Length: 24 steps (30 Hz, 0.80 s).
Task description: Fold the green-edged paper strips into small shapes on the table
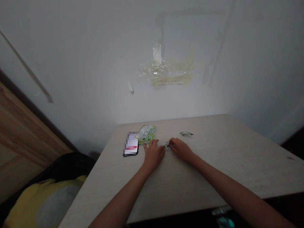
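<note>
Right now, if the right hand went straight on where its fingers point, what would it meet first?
The right hand would likely meet the small patterned piece first, which it seems to touch. The left hand lies close beyond, though depth between them is unclear.

The left hand (153, 155) is lying palm down just left of the small printed piece (167, 147), its outer fingers spreading forward and one inner fingertip reaching the piece's left edge. The right hand (182, 150) is bending in from the right, its fingers curling and its fingertips pinching the piece's right edge. Both forearms are slanting up from nearer the wearer, the left forearm (122, 197) running in from the piece's left, the right forearm (228, 183) from its right.
</note>
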Tool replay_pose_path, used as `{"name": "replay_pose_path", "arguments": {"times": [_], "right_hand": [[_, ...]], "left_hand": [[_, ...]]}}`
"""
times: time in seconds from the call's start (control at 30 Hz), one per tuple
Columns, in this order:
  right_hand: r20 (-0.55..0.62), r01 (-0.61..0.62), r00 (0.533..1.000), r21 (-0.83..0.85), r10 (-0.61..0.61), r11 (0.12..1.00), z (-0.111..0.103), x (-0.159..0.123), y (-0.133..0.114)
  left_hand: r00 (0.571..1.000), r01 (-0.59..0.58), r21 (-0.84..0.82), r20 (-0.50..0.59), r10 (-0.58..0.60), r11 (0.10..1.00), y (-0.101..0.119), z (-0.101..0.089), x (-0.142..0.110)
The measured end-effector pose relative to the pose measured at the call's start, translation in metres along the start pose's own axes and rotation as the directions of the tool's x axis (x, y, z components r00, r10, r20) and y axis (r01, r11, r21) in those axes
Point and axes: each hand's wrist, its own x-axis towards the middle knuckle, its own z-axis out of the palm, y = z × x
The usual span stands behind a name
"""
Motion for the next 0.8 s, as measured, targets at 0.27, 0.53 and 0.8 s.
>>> {"name": "replay_pose_path", "arguments": {"times": [0.27, 0.53, 0.8], "right_hand": [[-0.032, 0.0, 0.999, 0.025, 0.001, 1.0, 0.001, 0.0, 0.003], [-0.048, -0.073, 0.996, 0.101, 0.078, 0.992, 0.004, 0.001, 0.012], [-0.094, -0.097, 0.991, 0.019, 0.099, 0.995, 0.005, -0.001, 0.008]], "left_hand": [[1.0, 0.023, -0.012, -0.009, -0.023, 1.0, 0.005, 0.0, 0.01], [1.0, -0.013, -0.027, -0.025, 0.012, 1.0, 0.005, -0.001, 0.01], [1.0, 0.008, -0.047, 0.027, -0.007, 0.999, 0.005, -0.002, 0.013]]}}
